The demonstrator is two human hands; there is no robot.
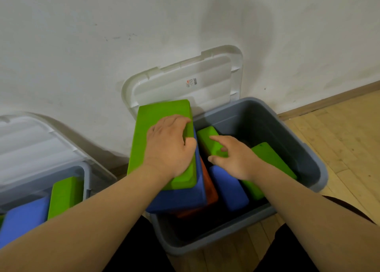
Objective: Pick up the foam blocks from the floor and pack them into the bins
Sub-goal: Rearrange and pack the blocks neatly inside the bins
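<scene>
My left hand [170, 146] grips the right edge of a green foam block [152, 127] that tops a stack with a blue block [181, 197] and an orange block [211, 193], held over the left part of a grey bin [298, 140]. My right hand [234, 158] reaches into the bin with fingers spread, touching an upright green block [207, 140]. Inside the bin also stand another blue block [228, 187] and a second green block [271, 158].
A white lid [185, 80] leans on the wall behind the bin. At the left stands a second grey bin [86, 179] with its lid [30, 146] propped up, holding a blue block [22, 224] and a green block [65, 195]. Wooden floor [339, 138] lies to the right.
</scene>
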